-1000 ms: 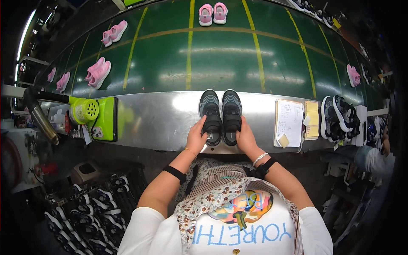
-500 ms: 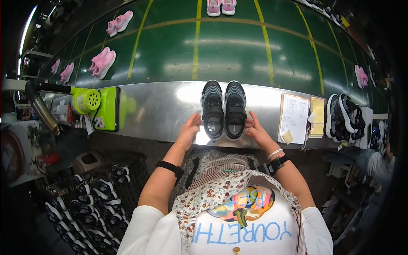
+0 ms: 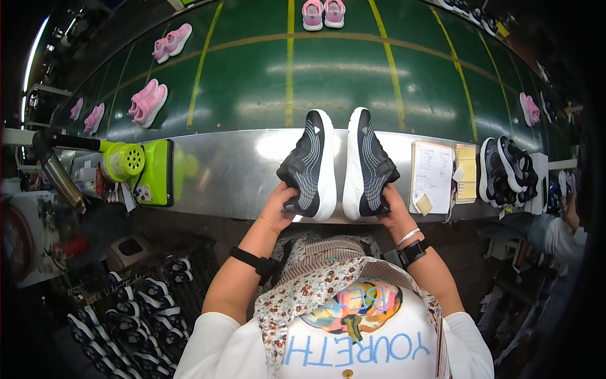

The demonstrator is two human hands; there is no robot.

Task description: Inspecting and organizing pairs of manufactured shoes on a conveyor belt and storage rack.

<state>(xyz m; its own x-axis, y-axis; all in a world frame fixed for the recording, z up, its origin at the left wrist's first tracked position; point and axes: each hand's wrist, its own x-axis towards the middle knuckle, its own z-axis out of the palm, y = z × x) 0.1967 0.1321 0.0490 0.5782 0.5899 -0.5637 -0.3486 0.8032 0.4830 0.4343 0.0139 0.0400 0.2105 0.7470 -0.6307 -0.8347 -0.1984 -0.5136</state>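
Note:
A pair of black sneakers with grey wavy lines and white soles is in my hands over the metal ledge (image 3: pixel 237 167). My left hand (image 3: pixel 278 203) grips the left sneaker (image 3: pixel 310 167) by its heel end, fingers partly hidden behind the upper. The right sneaker (image 3: pixel 367 167) is held the same way by my right hand (image 3: pixel 394 205). Both shoes are tipped outward, toes pointing away from me, so their inner sides and white sole edges face each other with a gap between.
Beyond the ledge lies a green surface with yellow lines, bearing pink shoes (image 3: pixel 149 102). A lime-green device (image 3: pixel 154 172) stands left. At right are a notebook (image 3: pixel 432 170) and more black sneakers (image 3: pixel 505 167). Racked shoes (image 3: pixel 126 322) fill the lower left; another person is at far right.
My hands have closed on the two sneakers, which stood upright side by side before. Both shoes are now parted and tilted outward, showing their sides.

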